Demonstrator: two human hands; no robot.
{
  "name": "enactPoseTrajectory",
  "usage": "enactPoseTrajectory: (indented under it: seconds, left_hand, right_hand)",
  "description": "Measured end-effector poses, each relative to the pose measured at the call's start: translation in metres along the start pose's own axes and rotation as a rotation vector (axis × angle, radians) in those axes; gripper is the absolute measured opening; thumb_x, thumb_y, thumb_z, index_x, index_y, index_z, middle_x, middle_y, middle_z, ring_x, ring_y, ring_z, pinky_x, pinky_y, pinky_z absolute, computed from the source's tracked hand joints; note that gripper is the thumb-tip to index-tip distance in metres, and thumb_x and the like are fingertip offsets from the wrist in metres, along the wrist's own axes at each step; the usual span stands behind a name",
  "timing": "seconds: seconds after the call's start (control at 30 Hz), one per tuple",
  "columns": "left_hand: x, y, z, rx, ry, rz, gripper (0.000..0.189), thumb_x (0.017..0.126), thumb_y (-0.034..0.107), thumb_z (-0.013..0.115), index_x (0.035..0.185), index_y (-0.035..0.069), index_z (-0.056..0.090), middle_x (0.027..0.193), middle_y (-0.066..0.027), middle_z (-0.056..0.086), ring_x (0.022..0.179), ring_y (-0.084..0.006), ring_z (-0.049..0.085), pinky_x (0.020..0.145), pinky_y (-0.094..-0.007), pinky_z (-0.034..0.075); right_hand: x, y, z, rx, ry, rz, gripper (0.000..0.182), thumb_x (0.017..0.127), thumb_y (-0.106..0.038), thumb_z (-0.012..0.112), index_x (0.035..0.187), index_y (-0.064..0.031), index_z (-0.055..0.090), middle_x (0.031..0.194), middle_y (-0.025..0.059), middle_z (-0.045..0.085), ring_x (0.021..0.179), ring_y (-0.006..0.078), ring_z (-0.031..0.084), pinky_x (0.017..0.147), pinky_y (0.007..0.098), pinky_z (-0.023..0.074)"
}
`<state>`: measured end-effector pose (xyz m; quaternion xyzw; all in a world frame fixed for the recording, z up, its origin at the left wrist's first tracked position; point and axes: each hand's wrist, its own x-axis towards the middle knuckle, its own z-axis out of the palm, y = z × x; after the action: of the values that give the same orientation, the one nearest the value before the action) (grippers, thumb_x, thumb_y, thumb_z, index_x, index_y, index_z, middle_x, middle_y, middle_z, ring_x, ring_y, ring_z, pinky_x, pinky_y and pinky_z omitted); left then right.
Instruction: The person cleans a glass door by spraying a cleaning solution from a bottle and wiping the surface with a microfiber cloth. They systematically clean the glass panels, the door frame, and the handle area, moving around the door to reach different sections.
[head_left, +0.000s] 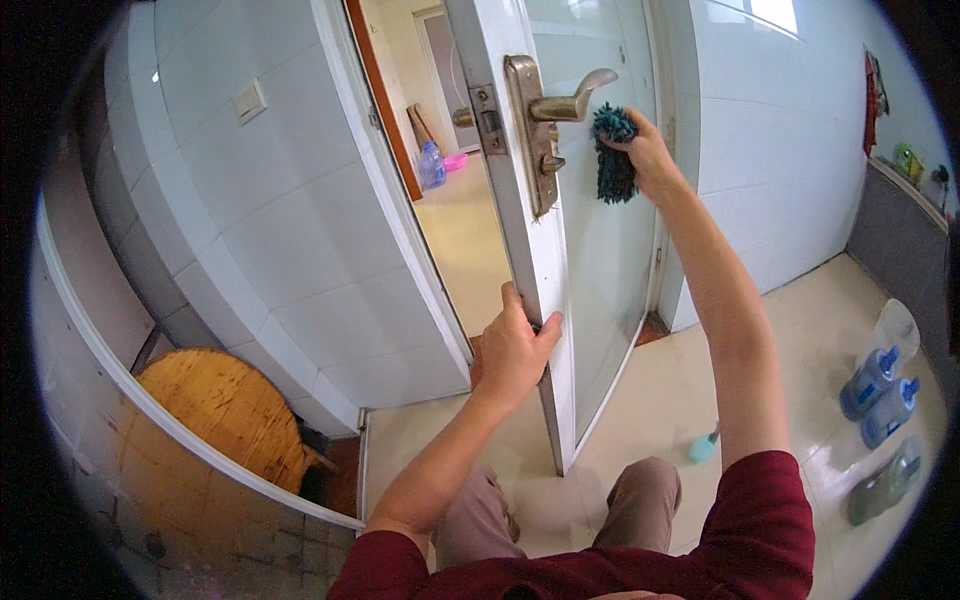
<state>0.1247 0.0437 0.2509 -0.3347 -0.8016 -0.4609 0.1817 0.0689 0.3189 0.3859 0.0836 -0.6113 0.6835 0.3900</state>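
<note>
A white-framed glass door (550, 255) stands ajar in front of me, edge towards me. My left hand (517, 349) grips that edge low down, below the latch plate (488, 120). In my right hand (651, 154) is a dark green chenille cleaning cloth (617, 176), bunched at the top and hanging against or close to the glass pane (600, 247). The cloth is right of the brass-coloured lever handle (574, 105) and its worn backplate (531, 135). Whether the cloth touches the glass I cannot tell.
Blue water jugs (870, 382) and a greenish jug (885, 484) are on the floor at right. A turquoise bottle (703, 448) lies near my knee. At left, a round wooden tabletop (225, 412) leans behind a glass panel's white frame (187, 431). A light switch (249, 102) is on the tiled wall.
</note>
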Motion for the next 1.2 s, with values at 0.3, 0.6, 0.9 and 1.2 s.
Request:
enactPoseTrajectory:
  seconds: [0.3,0.6,0.9,1.2]
  left_hand:
    - [-0.001,0.007,0.004,0.015,-0.054,-0.045,0.051,0.082,0.021,0.072,0.111,-0.006,0.04,0.076,-0.0202,0.066,0.068,-0.0348,0.068,0.06,-0.0415,0.052]
    - [-0.005,-0.004,0.007,0.017,-0.018,-0.022,0.05,0.084,0.02,0.07,0.112,-0.009,0.041,0.075,-0.0187,0.068,0.066,-0.0318,0.069,0.06,-0.0394,0.052]
    - [-0.006,-0.005,0.008,0.001,0.007,-0.019,0.046,0.084,0.017,0.07,0.113,-0.004,0.04,0.085,-0.0204,0.068,0.074,-0.0332,0.07,0.065,-0.0407,0.053]
    - [-0.002,0.001,0.017,-0.029,-0.051,-0.056,0.044,0.086,0.018,0.069,0.109,-0.005,0.04,0.083,-0.0205,0.068,0.073,-0.0322,0.07,0.065,-0.0402,0.053]
  right_hand:
    - [0.042,-0.067,0.044,0.242,-0.097,-0.419,0.027,0.09,-0.003,0.063,0.115,-0.0133,0.071,0.103,0.0014,0.067,0.088,0.0122,0.062,0.074,0.0272,0.0525]
    - [0.022,-0.072,0.041,0.194,-0.167,-0.381,0.033,0.093,-0.003,0.057,0.122,-0.016,0.066,0.103,0.003,0.066,0.088,0.0154,0.064,0.076,0.0286,0.0557]
    - [0.011,-0.04,0.006,-0.048,-0.334,-0.223,0.046,0.084,0.013,0.053,0.12,-0.0125,0.067,0.116,0.0039,0.065,0.106,0.0183,0.062,0.096,0.0305,0.0514]
    - [0.027,-0.031,0.031,0.654,-0.124,-0.227,0.042,0.089,-0.002,0.063,0.129,-0.012,0.056,0.109,0.0072,0.063,0.097,0.0192,0.062,0.087,0.0337,0.0548]
